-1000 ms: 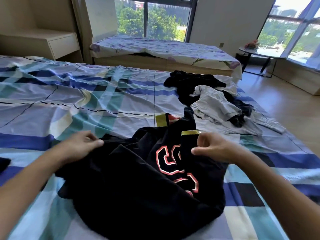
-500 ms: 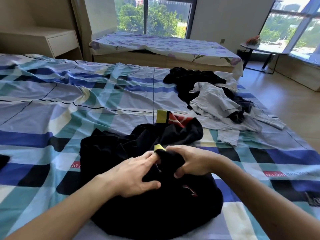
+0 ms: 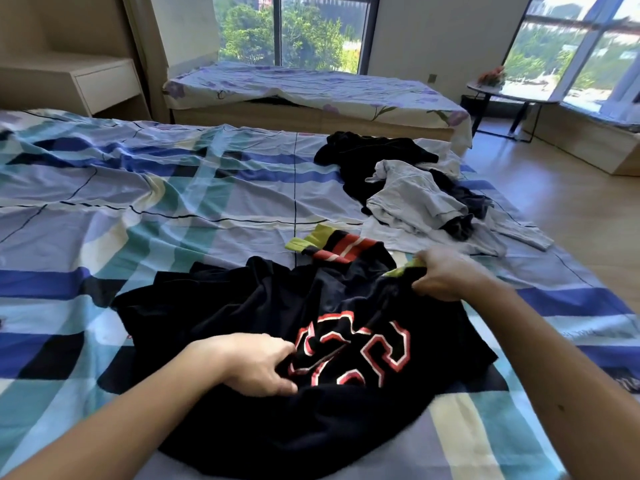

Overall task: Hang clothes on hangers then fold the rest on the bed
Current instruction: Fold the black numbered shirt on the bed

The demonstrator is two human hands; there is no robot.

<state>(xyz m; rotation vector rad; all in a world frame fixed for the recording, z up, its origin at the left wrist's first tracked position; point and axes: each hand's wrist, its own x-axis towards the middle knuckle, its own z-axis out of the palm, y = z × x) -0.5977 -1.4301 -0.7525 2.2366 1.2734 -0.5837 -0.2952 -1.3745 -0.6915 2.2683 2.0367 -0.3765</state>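
Fabric like this black jersey (image 3: pixel 346 299) is looking soft, light and floppy, so it is probably going to sag wherever nobody is gripping it; hems, shoulders or the yellow trim (image 3: pixel 403 270) seem the sensible holds. It is lying crumpled on the bed (image 3: pixel 138 202). The left hand (image 3: pixel 256 363) is bunching cloth beside the red number (image 3: pixel 356 348), fingers (image 3: pixel 280 385) curled tight around it; the right hand (image 3: pixel 446 277) is pinching the trim.

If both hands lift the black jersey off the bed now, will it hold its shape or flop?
Probably floppy: the black jersey lies in soft wrinkles and bunches where the left hand grips it. Likely light: the right hand holds its yellow-trimmed edge with just a pinch.
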